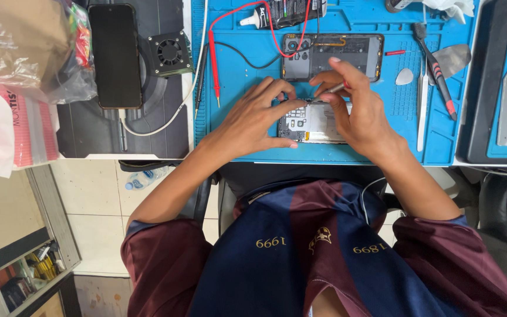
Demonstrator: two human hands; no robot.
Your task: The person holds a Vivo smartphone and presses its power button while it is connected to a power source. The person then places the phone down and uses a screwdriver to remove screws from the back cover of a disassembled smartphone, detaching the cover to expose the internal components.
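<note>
Resting on a blue repair mat (230, 88), an opened smartphone (312, 122) with its back cover off lies just in front of the person, its circuit board and pale inner plate showing, and it serves as the centre of everything else. On its left side the left hand (253, 120) presses down with fingers spread apart, the fingertips touching the phone's upper left edge and the thumb lying along its near edge. On its right side the right hand (356, 108) has thumb and fingers pinched together on a thin metal tool (331, 90), likely tweezers, whose tip meets the top edge of the phone. Just beyond the phone lies a second opened phone frame (347, 56), dark grey, with camera cutouts toward its left end. Farther beyond and to the left of the phone a red probe lead (212, 58) runs across the mat beside a black one. To the right of the phone lie a white guitar-pick opener (405, 76), a red-and-black screwdriver (435, 70) and a metal spudger blade (453, 58). Well to the left of the phone, off the mat, a black smartphone (115, 56) lies screen up beside a small square fan (170, 53).
</note>
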